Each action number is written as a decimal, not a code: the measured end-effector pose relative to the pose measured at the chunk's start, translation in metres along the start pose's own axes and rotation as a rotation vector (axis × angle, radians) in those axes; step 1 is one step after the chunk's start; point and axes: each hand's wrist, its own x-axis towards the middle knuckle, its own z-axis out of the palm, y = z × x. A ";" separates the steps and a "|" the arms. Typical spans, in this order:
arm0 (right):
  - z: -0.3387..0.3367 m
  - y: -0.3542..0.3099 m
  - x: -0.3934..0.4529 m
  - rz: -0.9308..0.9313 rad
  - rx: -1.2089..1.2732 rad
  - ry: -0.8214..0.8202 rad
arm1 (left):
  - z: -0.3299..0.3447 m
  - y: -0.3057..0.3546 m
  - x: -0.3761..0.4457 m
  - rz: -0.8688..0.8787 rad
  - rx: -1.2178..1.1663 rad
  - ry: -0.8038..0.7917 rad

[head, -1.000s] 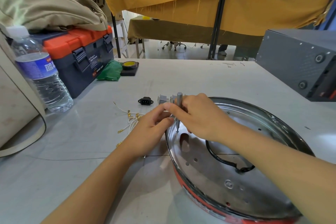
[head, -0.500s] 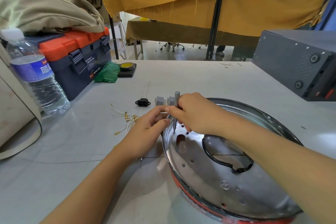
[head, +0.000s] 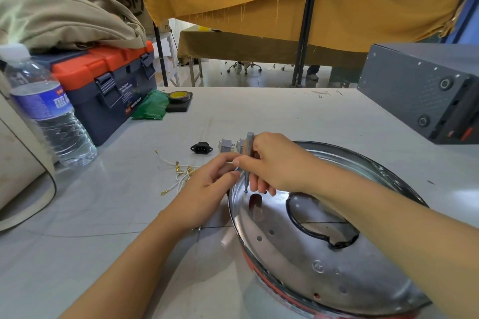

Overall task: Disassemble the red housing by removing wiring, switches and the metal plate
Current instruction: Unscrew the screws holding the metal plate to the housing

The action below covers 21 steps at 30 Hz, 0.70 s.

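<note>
The red housing [head: 261, 276] sits at lower right of the frame, its metal plate [head: 298, 248] still inside. The right hand [head: 274, 163] pinches a grey screwdriver [head: 249, 160] upright, its tip on a screw at the plate's left edge; the left hand [head: 204, 189] curls beside the shaft, steadying it. Little has shifted over the last second, so the screw is probably still being worked. Wires [head: 178, 173] and switches [head: 226, 144] already lie out at centre.

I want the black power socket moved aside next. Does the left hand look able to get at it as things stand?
Probably yes. The black power socket lies alone on the table, just beyond the left hand, with nothing over it; that hand would first have to leave the screwdriver.
</note>
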 end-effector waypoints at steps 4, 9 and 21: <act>-0.006 0.002 0.001 -0.053 -0.016 -0.049 | 0.000 0.000 0.000 0.008 -0.014 0.007; -0.020 0.004 0.004 -0.084 0.029 -0.204 | 0.000 0.002 0.000 -0.002 -0.036 0.009; -0.011 0.008 0.002 -0.039 0.250 -0.161 | 0.001 0.003 -0.001 0.001 0.020 0.026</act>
